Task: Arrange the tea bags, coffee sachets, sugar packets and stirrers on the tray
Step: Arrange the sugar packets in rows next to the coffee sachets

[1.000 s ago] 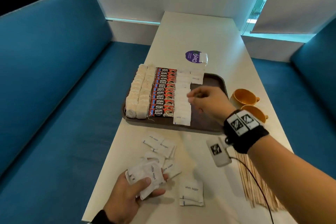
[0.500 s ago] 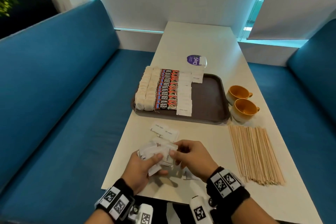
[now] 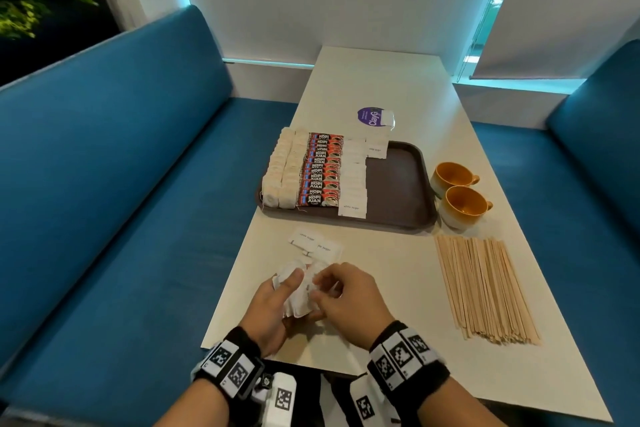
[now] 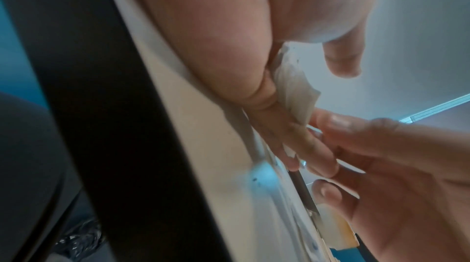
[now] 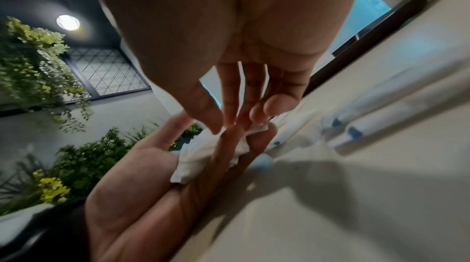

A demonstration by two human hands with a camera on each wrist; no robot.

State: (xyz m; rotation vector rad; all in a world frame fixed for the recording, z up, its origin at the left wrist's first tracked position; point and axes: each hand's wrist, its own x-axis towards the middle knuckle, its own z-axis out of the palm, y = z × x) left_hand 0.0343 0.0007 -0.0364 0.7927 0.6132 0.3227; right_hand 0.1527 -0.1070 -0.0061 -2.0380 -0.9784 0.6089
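Note:
A brown tray [image 3: 398, 191] holds rows of tea bags [image 3: 282, 172], red coffee sachets [image 3: 322, 170] and white sugar packets [image 3: 354, 180]; its right half is bare. Two loose sugar packets [image 3: 313, 244] lie on the table in front of the tray. Near the table's front edge my left hand [image 3: 277, 302] holds a bunch of sugar packets [image 3: 298, 291] under its thumb. My right hand [image 3: 346, 298] meets it and pinches a packet in that bunch [image 5: 211, 149]. Wooden stirrers [image 3: 485, 288] lie in a pile at the right.
Two orange cups [image 3: 460, 194] stand just right of the tray. A purple-labelled item [image 3: 375, 117] sits behind the tray. Blue bench seats [image 3: 121, 184] flank the white table [image 3: 381, 87]; the table's front edge is right under my wrists.
My right hand came back from the tray to the left hand's bunch of packets at the table's front edge. My head rose, so the view widened.

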